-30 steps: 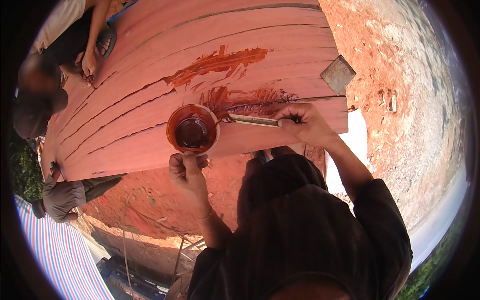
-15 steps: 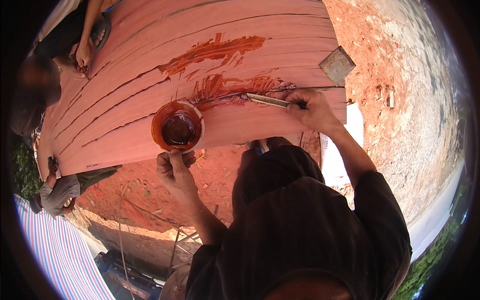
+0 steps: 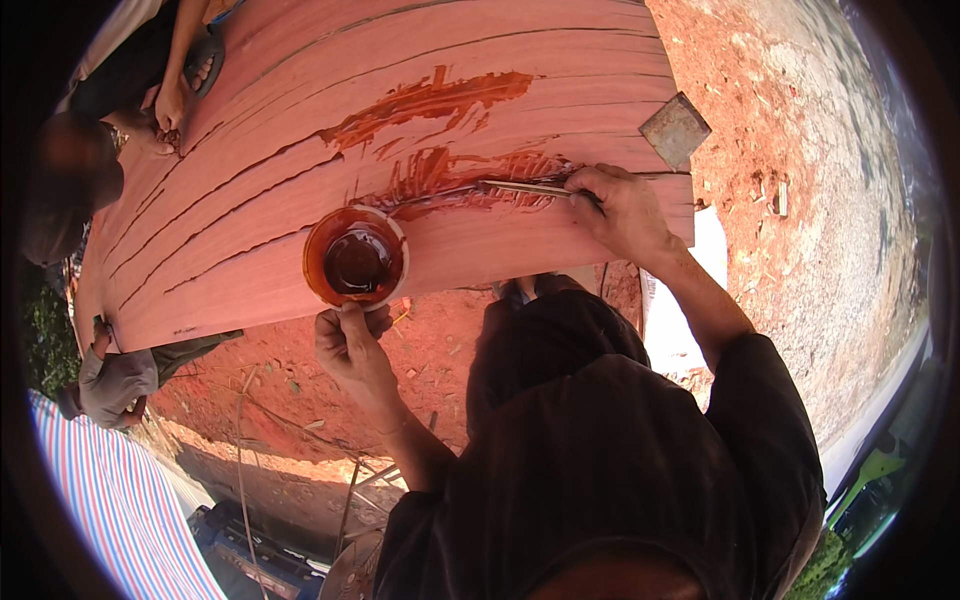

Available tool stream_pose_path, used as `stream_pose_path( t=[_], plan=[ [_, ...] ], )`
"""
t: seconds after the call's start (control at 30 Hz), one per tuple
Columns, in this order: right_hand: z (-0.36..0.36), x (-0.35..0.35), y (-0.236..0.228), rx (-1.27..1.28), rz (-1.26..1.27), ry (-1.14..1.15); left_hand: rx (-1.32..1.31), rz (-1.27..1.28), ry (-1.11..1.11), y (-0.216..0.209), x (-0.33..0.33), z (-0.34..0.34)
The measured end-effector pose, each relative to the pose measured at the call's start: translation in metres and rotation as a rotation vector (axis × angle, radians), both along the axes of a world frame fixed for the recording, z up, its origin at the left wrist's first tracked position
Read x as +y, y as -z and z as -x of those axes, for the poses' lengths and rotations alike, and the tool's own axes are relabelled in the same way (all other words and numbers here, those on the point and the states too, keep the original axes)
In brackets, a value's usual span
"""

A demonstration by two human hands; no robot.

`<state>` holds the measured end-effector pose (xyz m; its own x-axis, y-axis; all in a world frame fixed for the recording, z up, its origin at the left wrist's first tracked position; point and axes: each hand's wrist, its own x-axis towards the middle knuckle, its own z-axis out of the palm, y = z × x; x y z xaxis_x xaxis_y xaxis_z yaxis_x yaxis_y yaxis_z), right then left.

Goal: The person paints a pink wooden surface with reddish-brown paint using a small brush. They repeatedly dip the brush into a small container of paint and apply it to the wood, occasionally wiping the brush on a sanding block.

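Note:
My left hand (image 3: pixel 352 345) grips the near rim of a round tub (image 3: pixel 314 262), fingers closed around it. Dark red-brown liquid (image 3: pixel 358 262) lies in the tub, which is at the table-like slab's near edge. My right hand (image 3: pixel 622 210) is closed on a narrow, flat scraper (image 3: pixel 530 188), its blade pointing left. The blade lies along a dark crack in the pinkish wooden slab (image 3: pixel 480 245), among wet red-brown smears (image 3: pixel 430 172). A second red-brown patch (image 3: pixel 440 100) lies farther back on the wood.
A square metal plate (image 3: pixel 675 131) sits at the slab's right edge. At the far left another person's hand (image 3: pixel 168 110) touches the wood. A second person (image 3: pixel 118 385) is by the left end. Red earth (image 3: pixel 430 350) and a striped sheet (image 3: pixel 110 490) lie below.
My right hand has shifted slightly left and up, and the scraper has turned flatter along the crack. My left hand and the tub have barely moved.

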<state>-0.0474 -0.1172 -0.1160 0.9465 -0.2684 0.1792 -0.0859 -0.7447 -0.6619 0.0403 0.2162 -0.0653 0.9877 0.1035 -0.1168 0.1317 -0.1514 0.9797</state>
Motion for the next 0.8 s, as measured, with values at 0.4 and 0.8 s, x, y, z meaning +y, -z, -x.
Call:
stream_pose_path(
  t=[0.4,0.8],
  plan=[
    [0.015,-0.003,-0.006,-0.095,0.236,-0.021,-0.027,0.019,-0.028,0.002,0.001,-0.001],
    [0.037,-0.001,-0.013,-0.049,0.368,0.054,-0.008,-0.009,-0.026,0.000,-0.002,-0.002]
  ],
)
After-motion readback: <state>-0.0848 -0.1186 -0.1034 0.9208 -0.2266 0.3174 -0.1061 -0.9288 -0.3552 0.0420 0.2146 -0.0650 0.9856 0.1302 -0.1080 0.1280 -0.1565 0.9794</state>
